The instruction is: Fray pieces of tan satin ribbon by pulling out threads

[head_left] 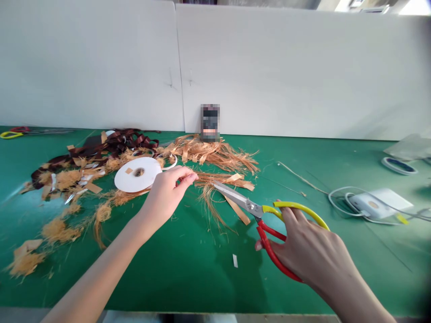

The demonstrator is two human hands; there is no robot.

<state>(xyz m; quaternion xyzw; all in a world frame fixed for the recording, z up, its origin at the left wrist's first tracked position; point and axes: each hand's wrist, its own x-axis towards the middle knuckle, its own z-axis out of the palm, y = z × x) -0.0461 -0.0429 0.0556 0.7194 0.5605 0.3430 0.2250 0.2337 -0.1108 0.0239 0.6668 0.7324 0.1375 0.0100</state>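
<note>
Scissors [240, 201] sit in my right hand [313, 253], the fingers [292, 218] curled through the yellow loop and the thumb [259, 245] by the red one. The handles stand apart, which leaves the blades free to close, and their tips point left at a tangle of tan fibre strips [224, 181] lying on the green work mat [188, 278]. My left hand [164, 197] comes in from the other side, its thumb and forefinger [188, 177] pressed together at the tips just above those strips. Whatever they pinch is too thin to make out, though the pinch seems meant to steady it before the blades. Just beside that hand lies a white ribbon spool [124, 179], flat on its side, with loose tan shreds and dark brown ribbon [116, 142] heaped behind it, apparently kept away from my hands. Off to the right sits a white adapter [379, 204] with its looped cable, and farther on a blurred dark object [210, 122] stands against the white board [269, 67].
</note>
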